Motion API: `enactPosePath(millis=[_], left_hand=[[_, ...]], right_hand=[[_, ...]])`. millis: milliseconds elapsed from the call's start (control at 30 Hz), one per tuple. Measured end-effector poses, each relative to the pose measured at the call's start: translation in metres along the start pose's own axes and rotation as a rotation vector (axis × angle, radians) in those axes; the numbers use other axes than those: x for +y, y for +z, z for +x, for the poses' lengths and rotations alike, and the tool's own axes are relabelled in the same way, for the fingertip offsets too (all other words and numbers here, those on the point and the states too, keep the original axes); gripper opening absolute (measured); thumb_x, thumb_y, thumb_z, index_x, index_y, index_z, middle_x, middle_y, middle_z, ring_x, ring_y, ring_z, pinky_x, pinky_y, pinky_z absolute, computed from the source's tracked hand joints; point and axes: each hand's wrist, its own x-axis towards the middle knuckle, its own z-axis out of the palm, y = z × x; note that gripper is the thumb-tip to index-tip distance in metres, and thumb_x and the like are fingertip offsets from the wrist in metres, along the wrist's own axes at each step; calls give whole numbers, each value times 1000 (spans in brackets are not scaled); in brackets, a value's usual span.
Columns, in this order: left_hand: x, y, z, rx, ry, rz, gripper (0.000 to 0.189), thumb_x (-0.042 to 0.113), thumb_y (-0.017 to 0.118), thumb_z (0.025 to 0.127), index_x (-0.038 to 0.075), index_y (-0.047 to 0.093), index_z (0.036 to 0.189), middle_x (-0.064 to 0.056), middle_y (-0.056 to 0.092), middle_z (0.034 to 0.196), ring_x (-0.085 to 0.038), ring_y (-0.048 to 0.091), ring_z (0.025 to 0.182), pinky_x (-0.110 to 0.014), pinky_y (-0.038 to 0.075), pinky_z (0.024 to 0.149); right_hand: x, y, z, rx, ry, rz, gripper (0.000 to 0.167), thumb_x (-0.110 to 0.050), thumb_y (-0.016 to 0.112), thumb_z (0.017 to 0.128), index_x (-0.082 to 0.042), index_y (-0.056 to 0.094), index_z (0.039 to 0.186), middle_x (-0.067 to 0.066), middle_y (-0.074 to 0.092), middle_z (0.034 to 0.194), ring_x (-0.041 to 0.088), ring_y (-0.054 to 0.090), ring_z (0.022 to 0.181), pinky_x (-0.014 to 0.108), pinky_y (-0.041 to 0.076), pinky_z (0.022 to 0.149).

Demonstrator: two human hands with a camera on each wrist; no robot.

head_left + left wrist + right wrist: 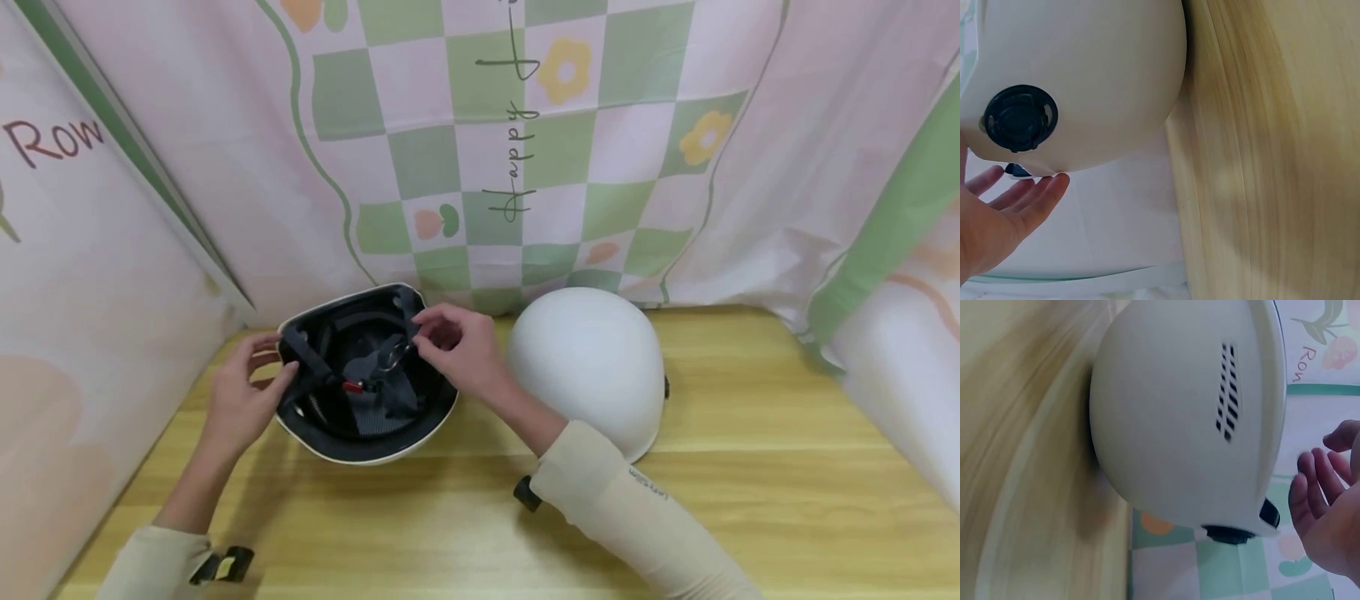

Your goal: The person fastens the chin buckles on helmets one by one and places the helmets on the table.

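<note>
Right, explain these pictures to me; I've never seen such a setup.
There is no machine here, just a person's two bare hands. The widest picture comes from a camera worn on the head, looking forward and down; the other two come from cameras on the left and right wrists. On the wooden table are two white helmets: a domed one and an upturned one, its dark lining showing. The left hand holds the upturned one's rim. The right hand is near its straps; whether it pinches one, I can't tell.
</note>
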Motion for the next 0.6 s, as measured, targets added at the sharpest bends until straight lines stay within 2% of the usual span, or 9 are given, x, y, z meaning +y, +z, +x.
enactPosePath(millis=[133,300,467,600], left_hand=[[2,-2,0,-36,-11,-9,42,0,68,92,-7,53,131,-24,59,124,-36,61,107,-6,47,75],[2,-3,-1,-79,-26,-19,47,5,68,94,-4,50,137,-23,55,133,-40,59,113,-5,45,77],[1,-4,-2,-119,-42,-64,53,10,67,96,0,45,143,-23,51,139,-41,54,121,-6,44,80],[-2,-6,-2,-173,-77,-116,62,14,65,99,3,36,152,-25,45,146,-45,47,130,-6,42,84]], right_hand=[[2,-8,2,57,-25,-43,16,3,73,86,4,74,102,11,72,92,24,66,82,39,55,70],[5,-14,2,54,29,-139,22,0,75,85,0,75,107,9,73,107,25,65,102,46,53,85],[8,-18,1,-49,191,-156,42,-8,77,87,-3,67,128,10,64,130,23,57,122,45,50,95],[10,-18,0,-128,334,-78,59,-14,75,91,-7,52,145,11,55,142,26,51,130,47,45,103]])
